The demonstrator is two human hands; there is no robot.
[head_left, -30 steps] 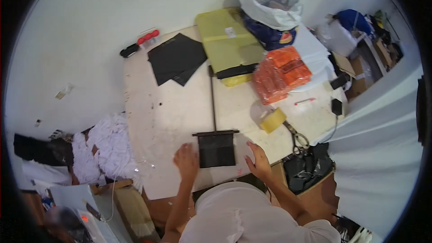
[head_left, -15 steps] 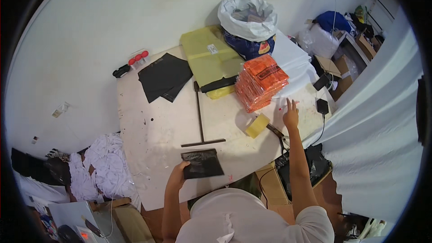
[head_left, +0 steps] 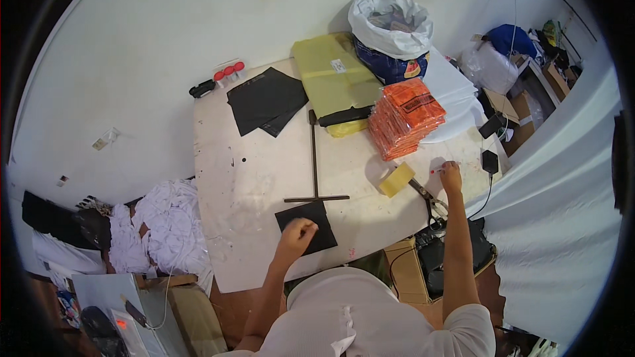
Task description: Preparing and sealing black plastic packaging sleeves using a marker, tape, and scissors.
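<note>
A flat black square plastic packet [head_left: 324, 233] lies on the table close to its front edge. Above it hovers my left hand [head_left: 295, 240], its fingers curled together with nothing visible in them. My right hand [head_left: 451, 178], at the table's right side, has its fingers closed on a slim white pen with a red end [head_left: 434, 171]. Left of that hand are a roll of yellowish tape [head_left: 397, 180] and black-handled scissors [head_left: 435, 210]. A dark T-shaped metal tool [head_left: 314, 158] lies just beyond the packet.
Behind the tape rises a stack of orange plastic-wrapped packets [head_left: 407, 119]. Black sheets [head_left: 268, 100], a yellow package [head_left: 337, 69] and a white-rimmed sack [head_left: 390, 33] line the back. A black adapter [head_left: 489, 160] sits at the right edge; white cloth [head_left: 173, 225] is heaped left.
My left hand has let go of the black packet, which now lies flat, and has moved over it. My right hand has closed on the pen. The view has shifted slightly.
</note>
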